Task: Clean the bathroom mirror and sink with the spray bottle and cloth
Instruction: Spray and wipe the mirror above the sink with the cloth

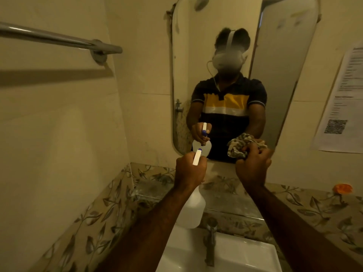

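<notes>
Mirror (pixel 245 26) hangs above the sink (pixel 245 258); towel bar (pixel 59 39) to its left, paper notice (pixel 341 99) to its right, tap (pixel 210 240) btwn.

A metal towel rail (pixel 59 39) at ten o'clock, a printed paper notice (pixel 341 101) at three o'clock, an orange object (pixel 343 188) on the ledge (pixel 306 205).

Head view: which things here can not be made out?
- Notice on the wall: print too small and blurred to read.
- Sink: basin cut off by the bottom edge and covered by the arms.
- Bottle: trigger hidden by the left hand.
</notes>
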